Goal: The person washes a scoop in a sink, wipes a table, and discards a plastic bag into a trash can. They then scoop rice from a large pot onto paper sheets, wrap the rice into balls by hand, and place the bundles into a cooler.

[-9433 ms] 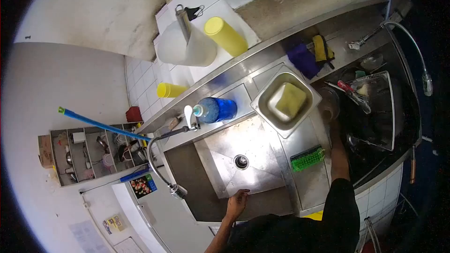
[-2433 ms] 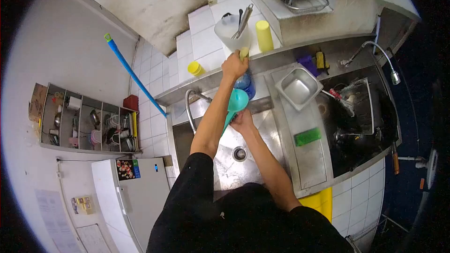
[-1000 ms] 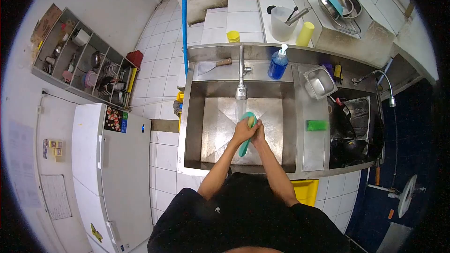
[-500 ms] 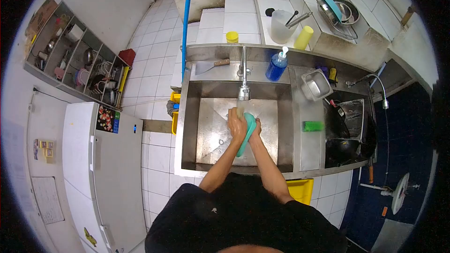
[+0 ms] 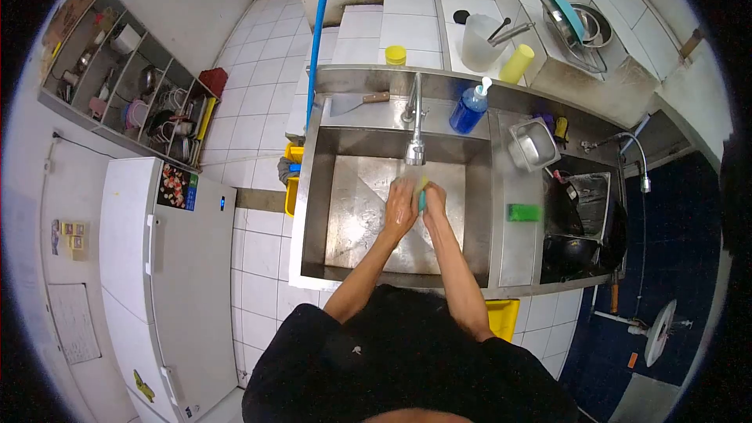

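My left hand is under the tap, its fingers curled and blurred by the running water; what they hold is hidden. Close beside it, my right hand is closed on a teal item, of which a narrow strip shows between the hands. A small yellowish patch shows by the fingertips, too blurred to name. Both hands are above the floor of the steel sink.
A blue soap pump bottle and a scraper lie along the sink's back ledge. To the right are a green sponge, a steel container and a second basin with dark pans. A fridge stands left.
The teal item, earlier seen long between my hands and reaching toward me, is now mostly hidden. My right hand has moved up toward the tap's stream. The view has shifted slightly.
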Available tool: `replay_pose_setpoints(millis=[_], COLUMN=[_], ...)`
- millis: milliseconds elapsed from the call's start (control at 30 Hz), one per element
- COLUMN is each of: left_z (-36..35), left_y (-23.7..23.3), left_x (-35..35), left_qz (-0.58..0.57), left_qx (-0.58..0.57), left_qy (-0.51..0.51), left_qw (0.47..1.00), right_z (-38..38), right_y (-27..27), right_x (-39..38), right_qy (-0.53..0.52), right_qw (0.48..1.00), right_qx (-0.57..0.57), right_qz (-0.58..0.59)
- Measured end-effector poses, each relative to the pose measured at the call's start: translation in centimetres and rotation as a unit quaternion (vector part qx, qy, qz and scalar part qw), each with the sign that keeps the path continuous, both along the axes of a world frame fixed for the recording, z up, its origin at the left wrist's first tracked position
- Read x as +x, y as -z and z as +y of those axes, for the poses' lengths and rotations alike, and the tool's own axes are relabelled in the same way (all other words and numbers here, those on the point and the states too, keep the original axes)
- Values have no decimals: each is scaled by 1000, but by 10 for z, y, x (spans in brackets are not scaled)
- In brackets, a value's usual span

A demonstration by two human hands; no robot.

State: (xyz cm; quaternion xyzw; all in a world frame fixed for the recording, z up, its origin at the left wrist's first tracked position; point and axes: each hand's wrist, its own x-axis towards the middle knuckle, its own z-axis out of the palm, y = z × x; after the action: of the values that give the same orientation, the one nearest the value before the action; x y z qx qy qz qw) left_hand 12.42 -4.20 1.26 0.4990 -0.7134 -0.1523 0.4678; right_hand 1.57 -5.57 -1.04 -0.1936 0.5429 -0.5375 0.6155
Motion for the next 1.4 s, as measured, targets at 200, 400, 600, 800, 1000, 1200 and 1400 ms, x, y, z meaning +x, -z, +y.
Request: replay_pose_setpoints(millis=[200, 400, 600, 800, 1000, 1200, 1400], left_z=[30, 5, 26, 6, 32, 26, 16], left_y=[-4, -5, -13, -24, -15, 11, -4], left_x=[31, 11, 17, 5, -13, -12, 3], left_qz=[-99, -72, -20, 21, 59, 2, 54], left_qx=[78, 43, 65, 195, 143, 173, 179], left_qy=[141, 15, 47, 68, 74, 26, 18], left_qw=[982, 996, 997, 978, 985, 985, 982], right_z=[-5, 15, 12, 17, 23, 24, 33], right_y=[-12, -35, -22, -8, 28, 13, 38], right_x=[-14, 22, -13, -29, -14, 10, 10], right_qy=[248, 152, 159, 111, 139, 76, 9], right_qw=[960, 988, 986, 977, 964, 989, 945], right_qx=[75, 35, 31, -4, 50, 127, 56], right_qz=[-101, 1, -45, -184, -220, 14, -323])
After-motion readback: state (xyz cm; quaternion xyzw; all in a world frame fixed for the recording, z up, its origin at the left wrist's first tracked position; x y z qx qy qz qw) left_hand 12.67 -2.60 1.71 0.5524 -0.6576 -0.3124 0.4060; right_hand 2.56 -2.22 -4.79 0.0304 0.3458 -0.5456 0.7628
